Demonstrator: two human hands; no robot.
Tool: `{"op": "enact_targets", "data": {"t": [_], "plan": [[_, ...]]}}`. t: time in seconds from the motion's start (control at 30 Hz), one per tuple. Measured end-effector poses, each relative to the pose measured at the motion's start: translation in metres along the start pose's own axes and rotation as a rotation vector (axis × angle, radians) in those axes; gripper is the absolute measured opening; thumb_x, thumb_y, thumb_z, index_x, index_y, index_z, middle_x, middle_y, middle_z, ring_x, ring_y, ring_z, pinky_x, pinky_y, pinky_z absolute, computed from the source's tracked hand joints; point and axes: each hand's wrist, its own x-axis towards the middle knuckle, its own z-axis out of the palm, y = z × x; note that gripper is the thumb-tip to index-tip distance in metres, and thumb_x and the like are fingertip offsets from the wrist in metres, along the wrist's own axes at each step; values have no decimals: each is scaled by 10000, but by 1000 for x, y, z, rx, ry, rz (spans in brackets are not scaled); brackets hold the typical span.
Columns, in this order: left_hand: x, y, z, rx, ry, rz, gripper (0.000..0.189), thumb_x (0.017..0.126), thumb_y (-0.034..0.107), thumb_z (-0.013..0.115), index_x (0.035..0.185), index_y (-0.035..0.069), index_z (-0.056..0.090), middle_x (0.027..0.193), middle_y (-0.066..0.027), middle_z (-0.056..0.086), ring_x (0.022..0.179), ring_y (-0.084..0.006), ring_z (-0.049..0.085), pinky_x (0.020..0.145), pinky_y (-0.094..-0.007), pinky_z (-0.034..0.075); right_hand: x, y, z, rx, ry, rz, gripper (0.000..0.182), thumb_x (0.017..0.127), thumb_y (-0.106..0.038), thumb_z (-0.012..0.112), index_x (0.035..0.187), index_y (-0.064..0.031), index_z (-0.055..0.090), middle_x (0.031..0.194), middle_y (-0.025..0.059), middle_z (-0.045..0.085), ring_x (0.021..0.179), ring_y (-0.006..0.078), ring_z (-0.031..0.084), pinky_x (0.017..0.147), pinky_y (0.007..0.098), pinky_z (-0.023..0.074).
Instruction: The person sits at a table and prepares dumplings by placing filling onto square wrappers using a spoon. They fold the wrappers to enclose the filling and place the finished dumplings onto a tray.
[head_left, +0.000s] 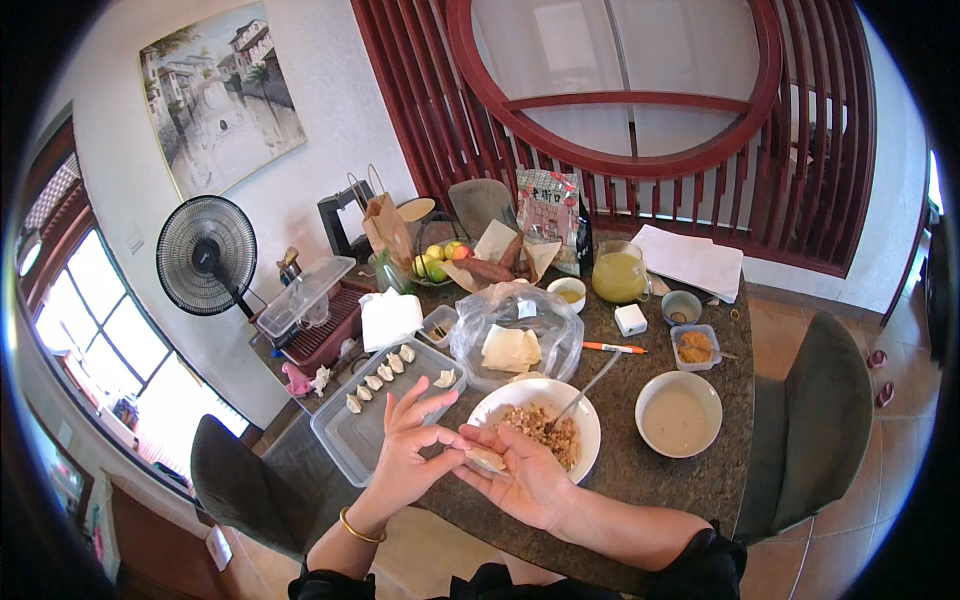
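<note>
A folded wonton (486, 460) lies across the fingers of my right hand (529, 474), whose palm is turned up. With thumb and forefinger, my left hand (417, 444) pinches the wonton's left end, its other fingers spread. Just behind my hands stands a white bowl (591, 416) of minced filling (529, 426), with a metal spoon (598, 384) leaning in it. To the left, a clear plastic tray (358, 439) holds a row of several folded wontons (385, 373) and one apart (445, 378). Square wrappers (511, 349) lie on an open plastic bag (466, 330) beyond the bowl.
At right are a bowl of cloudy liquid (679, 415) and a tub of orange food (694, 348). An orange pen (615, 348), glass jug (619, 274) and fruit basket (439, 262) stand farther back. Chairs flank the stone-patterned table (637, 487); a fan (206, 255) is at left.
</note>
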Motion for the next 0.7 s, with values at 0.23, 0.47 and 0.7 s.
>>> {"op": "enact_targets", "data": {"t": [0.23, 0.47, 0.7], "plan": [[-12, 16, 5, -94, 87, -90, 308, 710, 210, 786, 1003, 179, 697, 1502, -117, 347, 1439, -375, 177, 1121, -613, 14, 5, 12, -6, 49, 67, -6, 399, 1038, -325, 335, 1255, 3, 404, 1176, 143, 511, 1127, 264, 522, 1035, 393, 433], [1, 48, 2, 385, 20, 148, 329, 658, 314, 806, 938, 205, 673, 1529, -136, 283, 1444, -420, 87, 1091, -655, -43, 0, 20, 0, 93, 109, -143, 329, 1031, -309, 411, 1172, -22, 487, 1013, 73, 549, 906, 195, 548, 777, 296, 505], [10, 51, -7, 433, -133, 215, 235, 639, 279, 808, 792, 186, 655, 1491, -100, 376, 1448, -384, 124, 1092, -661, -66, -1, 28, -1, 82, 123, -109, 273, 1036, -287, 407, 1163, -59, 486, 1024, 35, 542, 896, 156, 531, 727, 264, 487]]}}
